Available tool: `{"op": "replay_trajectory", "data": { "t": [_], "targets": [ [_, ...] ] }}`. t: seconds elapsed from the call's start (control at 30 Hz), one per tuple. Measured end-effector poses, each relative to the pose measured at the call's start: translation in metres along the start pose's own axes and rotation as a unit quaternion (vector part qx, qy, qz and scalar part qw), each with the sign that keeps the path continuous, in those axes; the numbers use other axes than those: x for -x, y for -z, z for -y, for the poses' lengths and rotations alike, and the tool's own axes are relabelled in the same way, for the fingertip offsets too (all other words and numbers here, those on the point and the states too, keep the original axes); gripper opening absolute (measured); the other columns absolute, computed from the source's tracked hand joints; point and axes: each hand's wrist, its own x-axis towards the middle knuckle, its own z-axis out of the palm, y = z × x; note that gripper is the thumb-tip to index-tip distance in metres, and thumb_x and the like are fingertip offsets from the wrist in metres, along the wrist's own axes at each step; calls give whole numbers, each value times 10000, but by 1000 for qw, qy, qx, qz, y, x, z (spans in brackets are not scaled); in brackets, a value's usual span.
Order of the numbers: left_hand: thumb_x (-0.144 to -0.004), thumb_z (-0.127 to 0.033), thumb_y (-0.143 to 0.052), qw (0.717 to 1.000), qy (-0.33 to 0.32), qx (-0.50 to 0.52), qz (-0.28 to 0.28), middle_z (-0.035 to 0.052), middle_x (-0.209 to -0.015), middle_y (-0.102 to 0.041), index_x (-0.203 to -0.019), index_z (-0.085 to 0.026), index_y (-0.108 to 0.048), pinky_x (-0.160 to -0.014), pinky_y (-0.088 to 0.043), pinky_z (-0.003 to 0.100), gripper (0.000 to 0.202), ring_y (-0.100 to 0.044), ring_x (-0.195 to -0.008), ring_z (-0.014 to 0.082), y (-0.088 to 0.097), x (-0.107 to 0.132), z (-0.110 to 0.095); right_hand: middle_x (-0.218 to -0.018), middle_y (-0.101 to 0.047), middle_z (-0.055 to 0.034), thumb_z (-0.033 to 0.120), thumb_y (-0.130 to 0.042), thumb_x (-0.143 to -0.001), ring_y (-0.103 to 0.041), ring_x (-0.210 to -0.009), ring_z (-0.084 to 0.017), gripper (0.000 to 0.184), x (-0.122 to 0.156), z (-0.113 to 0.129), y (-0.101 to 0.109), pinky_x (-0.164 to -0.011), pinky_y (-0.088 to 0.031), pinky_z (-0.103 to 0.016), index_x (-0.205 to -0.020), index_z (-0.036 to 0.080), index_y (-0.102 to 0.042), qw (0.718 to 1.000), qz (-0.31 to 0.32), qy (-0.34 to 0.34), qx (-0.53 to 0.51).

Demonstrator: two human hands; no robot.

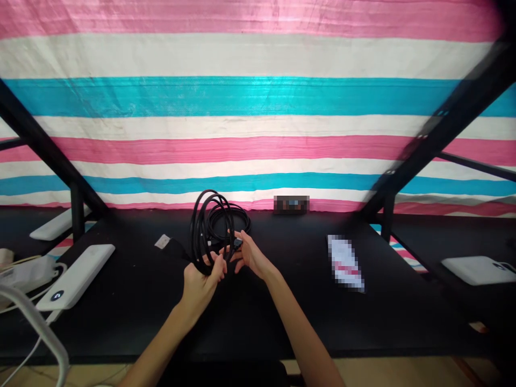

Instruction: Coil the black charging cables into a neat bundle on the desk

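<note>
A coiled black cable (194, 231) stands upright in loops above the black table. My left hand (204, 279) is closed around the bottom of these loops, thumb on top. On the coil's right side, my right hand (252, 255) curves its fingers around the cable by a dark plug (237, 243); its fingertips are partly hidden behind the loops. Behind the held coil, more black cable loops (246, 216) appear to lie on the table. A small whitish tag (162, 241) lies left of the coil, near a dark piece that blends into the tabletop.
The black table (306, 301) has a white power bank (76, 279) at left, beside a white adapter (28, 274) and cords. A blurred-out white packet (345, 263) lies right; a blurred-out small box (291, 205) stands at the back. Black frame bars (439, 123) slope up before a striped sheet (258, 97).
</note>
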Motion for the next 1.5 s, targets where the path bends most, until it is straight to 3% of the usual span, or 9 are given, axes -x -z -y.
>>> {"op": "replay_trajectory", "data": {
  "t": [0.1,0.2,0.4,0.6,0.8,0.9,1.17,1.33,1.5],
  "targets": [
    [-819,-285,-467,999,-34,-7,19,-11,-497,-558,-523,-171,-564,-531,-436,208,332,-525,-451,91,-6,-3,8,-905,-657,-39,520,-545,-786,-625,-551,-119,497,1,5,4,-321,-396,-153,-1190,242,-464,999,-14,11,-47],
    [-824,-284,-463,998,-19,27,54,-2,-530,-556,-536,-169,-568,-518,-434,206,327,-532,-483,96,-16,-4,11,-805,-655,8,444,-671,-710,-522,-401,-48,477,0,6,7,-282,-329,-126,-1093,218,-499,992,-93,45,-75],
    [-820,-307,-505,989,10,71,127,20,-588,-603,-591,-163,-632,-590,-460,225,299,-561,-559,117,-40,-8,17,-481,-450,131,396,-713,-670,-273,-249,-3,496,-7,3,15,-229,-178,-128,-1072,185,-511,967,-216,138,-6],
    [-790,-458,-516,961,178,157,140,-10,-409,-521,-720,-140,-669,-420,-414,207,360,-502,-379,107,-55,-31,49,-480,-457,133,445,-670,-699,-292,-258,-16,476,-18,-2,32,-241,-218,-135,-1042,200,-448,920,-320,227,21],
    [-709,-497,-588,938,267,222,12,-4,-375,-528,-694,-117,-596,-361,-410,198,380,-517,-339,122,-52,-48,74,-484,-478,127,474,-633,-730,-344,-259,-29,400,-23,-5,35,-257,-258,-145,-958,213,-432,905,-325,264,78],
    [-690,-499,-612,933,283,224,-8,-7,-357,-521,-691,-118,-585,-346,-392,186,382,-503,-320,114,-50,-48,80,-486,-479,124,473,-639,-726,-348,-260,-32,399,-26,-9,37,-255,-251,-151,-956,210,-446,908,-323,253,84],
    [-697,-555,-600,933,285,215,45,-44,-332,-465,-736,-117,-595,-295,-319,169,440,-452,-281,94,-45,-54,88,-676,-593,68,322,-775,-587,-352,-355,-10,599,-31,-13,43,-335,-296,-175,-1121,210,-526,926,-315,208,-28],
    [-718,-568,-573,925,275,251,79,-86,-354,-432,-794,-150,-522,-259,-267,155,427,-440,-264,90,-52,-52,98,-898,-676,-4,280,-780,-571,-359,-426,-18,506,-31,-14,45,-386,-335,-193,-1036,208,-595,936,-290,186,-68],
    [-724,-546,-576,917,257,284,112,-107,-396,-455,-929,-187,-457,-262,-298,155,430,-463,-285,101,-54,-54,100,-1024,-674,-31,287,-754,-606,-362,-460,-29,484,-29,-13,46,-413,-364,-195,-1059,212,-601,935,-298,190,-35]
  ]
}}
